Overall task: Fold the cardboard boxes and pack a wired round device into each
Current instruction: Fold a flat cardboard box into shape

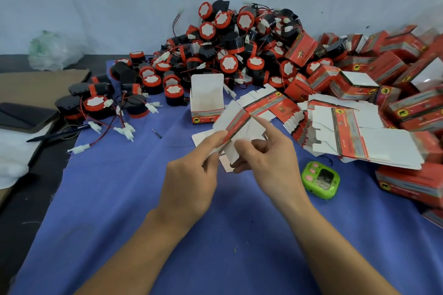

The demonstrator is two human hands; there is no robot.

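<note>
In the centre of the frame both hands hold one blank (236, 124) above the cloth (143, 199). The left hand (191, 175) pinches its left edge between thumb and fingers. The right hand (266, 158) grips the lower white flap with curled fingers, and its index finger is stretched out along the upper edge. The blank is blurred, so it is not possible to tell how far it is opened; the step seems to be squaring it into a tube.

To do this well, the person should probably push the two opposite creases toward each other until the walls stand at right angles, then fold the bottom flaps in order and lock the tab fully. Thin card may bend beside the crease if it is forced, so the pressure should go on the fold lines.

One open box (207, 100) stands just behind the hands, lid up; its inside is not visible. The devices (227, 43) lie heaped in the upper centre with tangled wires, so each wire should be gathered before packing. A stack (354, 136) of flat blanks lies at the right.
</note>
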